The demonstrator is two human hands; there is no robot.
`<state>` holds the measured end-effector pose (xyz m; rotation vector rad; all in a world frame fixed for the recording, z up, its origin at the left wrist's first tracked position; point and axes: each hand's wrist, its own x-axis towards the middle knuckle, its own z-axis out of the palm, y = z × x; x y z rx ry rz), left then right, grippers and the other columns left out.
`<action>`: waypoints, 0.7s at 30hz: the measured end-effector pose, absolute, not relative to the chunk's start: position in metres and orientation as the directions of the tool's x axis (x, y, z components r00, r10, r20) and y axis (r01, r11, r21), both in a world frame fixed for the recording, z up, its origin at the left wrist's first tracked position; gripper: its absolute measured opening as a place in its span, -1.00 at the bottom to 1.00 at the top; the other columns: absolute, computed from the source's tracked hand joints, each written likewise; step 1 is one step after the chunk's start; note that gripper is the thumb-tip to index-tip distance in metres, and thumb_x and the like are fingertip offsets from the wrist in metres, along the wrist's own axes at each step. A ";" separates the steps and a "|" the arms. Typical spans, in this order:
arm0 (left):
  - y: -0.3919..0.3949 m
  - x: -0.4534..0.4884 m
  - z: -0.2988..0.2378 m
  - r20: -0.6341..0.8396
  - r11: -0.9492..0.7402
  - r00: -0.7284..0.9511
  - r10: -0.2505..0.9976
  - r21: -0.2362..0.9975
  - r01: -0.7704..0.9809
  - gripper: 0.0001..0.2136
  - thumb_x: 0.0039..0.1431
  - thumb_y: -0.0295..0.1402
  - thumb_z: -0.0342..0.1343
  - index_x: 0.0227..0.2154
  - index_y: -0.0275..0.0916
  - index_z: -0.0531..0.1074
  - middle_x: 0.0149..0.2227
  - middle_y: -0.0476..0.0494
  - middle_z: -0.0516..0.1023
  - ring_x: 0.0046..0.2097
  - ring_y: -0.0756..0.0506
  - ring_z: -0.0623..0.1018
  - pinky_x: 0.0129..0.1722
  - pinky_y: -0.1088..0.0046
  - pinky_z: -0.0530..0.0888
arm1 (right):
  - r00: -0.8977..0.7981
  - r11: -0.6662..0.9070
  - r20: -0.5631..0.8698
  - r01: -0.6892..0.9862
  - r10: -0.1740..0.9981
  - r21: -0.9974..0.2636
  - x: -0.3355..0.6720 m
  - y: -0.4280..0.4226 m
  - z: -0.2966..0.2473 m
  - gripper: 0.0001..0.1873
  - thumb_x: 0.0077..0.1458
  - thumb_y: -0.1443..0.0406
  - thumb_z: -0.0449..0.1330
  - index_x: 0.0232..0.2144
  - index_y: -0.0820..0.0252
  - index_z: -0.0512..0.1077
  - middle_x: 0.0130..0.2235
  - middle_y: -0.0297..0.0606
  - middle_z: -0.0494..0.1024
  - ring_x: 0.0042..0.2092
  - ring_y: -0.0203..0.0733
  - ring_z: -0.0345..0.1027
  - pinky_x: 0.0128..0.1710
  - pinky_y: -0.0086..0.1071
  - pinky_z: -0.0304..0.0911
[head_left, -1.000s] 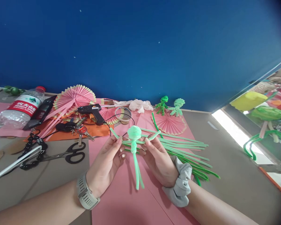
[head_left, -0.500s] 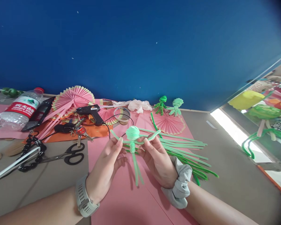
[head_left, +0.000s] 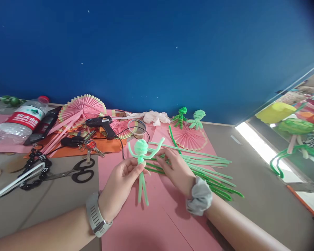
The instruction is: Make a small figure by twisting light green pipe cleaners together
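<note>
Figure [head_left: 141, 156], pale green pipe cleaner with a ball head, arms up and two legs hanging, was upright above the pink sheet [head_left: 146, 223], near centre. Left hand [head_left: 120, 184] pinched it at the body just under the head, fingers closed on it; watch [head_left: 95, 214] on that wrist. Right hand [head_left: 176, 170] lay just right of the figure, off it, fingertips [head_left: 159, 159] on the pile of green pipe cleaners [head_left: 211, 174]; cannot tell if it gripped one. Grey scrunchie [head_left: 199, 195] on that wrist.

Left of the sheet: black scissors [head_left: 73, 172], keys [head_left: 90, 146], black bead chain [head_left: 34, 167]. Farther: black glue gun [head_left: 102, 123], clear tape roll [head_left: 136, 126], pink paper fan [head_left: 81, 108]. Far left, a water bottle [head_left: 19, 120] lay on its side, red label with white Chinese characters, 农夫山 readable. Far right of centre, second fan [head_left: 189, 137] with two small green figures [head_left: 180, 116] at the blue wall [head_left: 157, 52].
</note>
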<state>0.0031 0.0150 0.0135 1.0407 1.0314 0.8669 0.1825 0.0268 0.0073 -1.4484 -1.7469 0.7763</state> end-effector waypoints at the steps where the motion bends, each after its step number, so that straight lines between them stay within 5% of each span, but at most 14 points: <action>1: 0.015 0.003 0.014 -0.244 0.277 0.289 0.926 0.958 -0.078 -0.81 0.10 -0.21 0.04 -0.35 -0.23 0.35 -0.41 -0.08 0.51 -0.40 -0.02 0.45 -0.39 0.49 0.39 | -0.114 0.195 0.158 0.600 0.981 -0.776 0.185 0.028 0.005 -0.94 0.08 0.28 0.07 -0.38 0.14 0.30 -0.31 -0.23 0.39 -0.18 -0.05 0.21 -0.13 -0.13 0.10; 11: 0.014 0.004 0.012 -0.266 0.309 0.274 0.924 0.943 -0.125 -0.82 0.11 -0.21 0.04 -0.34 -0.23 0.32 -0.41 -0.06 0.48 -0.49 0.03 0.41 -0.49 0.51 0.44 | -0.122 0.177 0.137 0.830 0.983 -0.529 0.191 0.030 -0.008 -0.79 0.14 0.35 -0.05 -0.13 0.19 0.15 -0.41 -0.29 0.41 -0.43 -0.18 0.27 -0.42 -0.35 0.12; 18: 0.012 0.005 0.013 -0.258 0.302 0.262 0.930 0.943 -0.142 -0.81 0.10 -0.22 0.05 -0.33 -0.24 0.33 -0.41 -0.07 0.49 -0.47 0.02 0.43 -0.48 0.51 0.45 | -0.100 0.164 0.170 0.890 0.980 -0.426 0.193 0.032 -0.008 -0.91 0.12 0.34 -0.02 -0.27 0.17 0.23 -0.51 -0.33 0.37 -0.51 -0.21 0.26 -0.49 -0.38 0.12; 21: 0.011 0.005 0.014 -0.268 0.313 0.256 0.929 0.937 -0.153 -0.80 0.08 -0.21 0.06 -0.33 -0.25 0.34 -0.41 -0.07 0.49 -0.48 0.02 0.45 -0.49 0.52 0.45 | -0.128 0.216 0.244 0.899 0.961 -0.381 0.192 0.031 -0.001 -0.95 0.09 0.35 0.02 -0.38 0.14 0.27 -0.38 -0.23 0.39 -0.35 -0.12 0.28 -0.35 -0.30 0.15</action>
